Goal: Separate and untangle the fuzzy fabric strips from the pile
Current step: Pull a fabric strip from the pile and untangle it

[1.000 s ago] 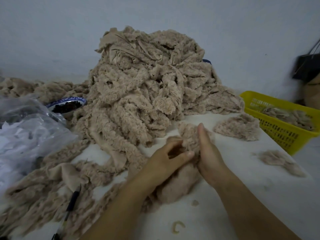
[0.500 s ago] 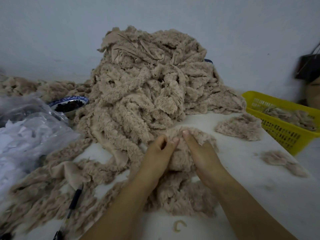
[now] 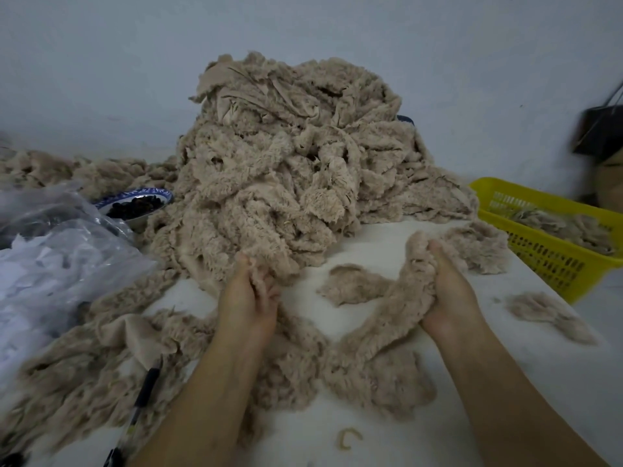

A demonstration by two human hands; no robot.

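The left hand (image 3: 249, 298) pinches fuzz at the foot of the pile (image 3: 286, 170), the right hand (image 3: 445, 291) curls tight round a strip (image 3: 387, 318) that droops onto the table (image 3: 556, 382), so the pulling-apart step looks under way; next needs a slow tug.

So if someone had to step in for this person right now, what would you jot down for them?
Left hand: grips fuzzy fabric at the near edge of the big pile.
Right hand: grips a fuzzy strip that trails down onto the table.
Done: a few loose pieces lie apart on the table, and some sit in the yellow basket.
Left: nearly all of the pile is tangled. Free the held strip, then carry on.
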